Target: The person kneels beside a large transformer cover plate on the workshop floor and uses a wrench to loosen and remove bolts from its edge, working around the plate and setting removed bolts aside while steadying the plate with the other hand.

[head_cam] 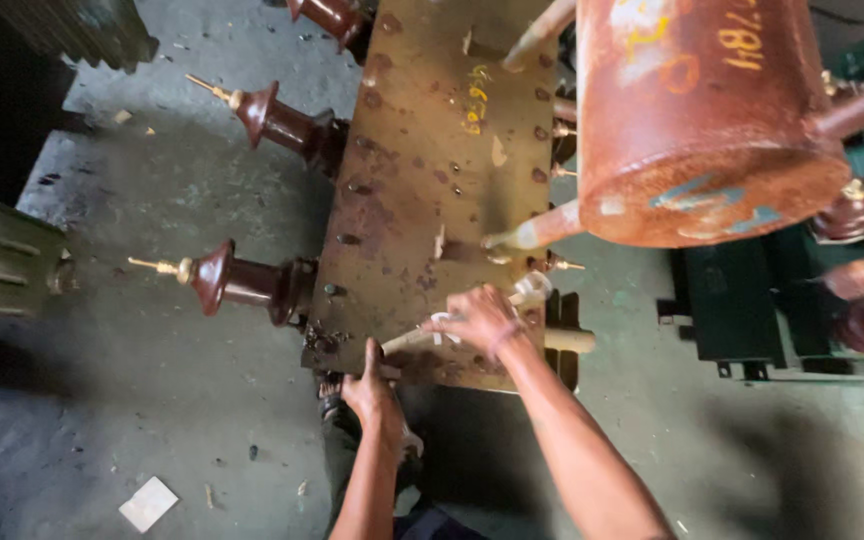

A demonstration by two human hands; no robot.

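Rusty plate: a flat, brown, rust-stained metal cover plate [432,190] fills the middle of the frame, dotted with bolt heads and marked with yellow chalk.
Right hand: the right hand [479,318] lies at the plate's lower right, fingers curled shut around a pale, slim stick-like tool [422,335] with white strips on it; the wrist wears a thin band.
Tool: the pale tool slants across the plate's lower edge, from lower centre up toward the right, passing under the right hand.
Left hand: the left hand [373,392] sits just below the plate's bottom edge, lower centre of the frame, thumb raised and touching the tool's lower left end; whether its fingers close on anything, I cannot tell.
Insulators: two dark red, ribbed ceramic insulators with brass tips stick out from the plate's left side, one at middle left [237,282] and one at upper left [277,120]; a third [332,15] shows at the top edge.
Drum: a large, rusty orange cylindrical metal tank [702,120] occupies the upper right, carried on pale pipes above the plate's right edge.
Green frame: a dark green metal housing [762,310] stands at the right, with more red insulators beside it.
Floor: grey, dusty concrete floor [152,400] spreads over the lower left, with a small white square scrap [148,503] near the bottom.
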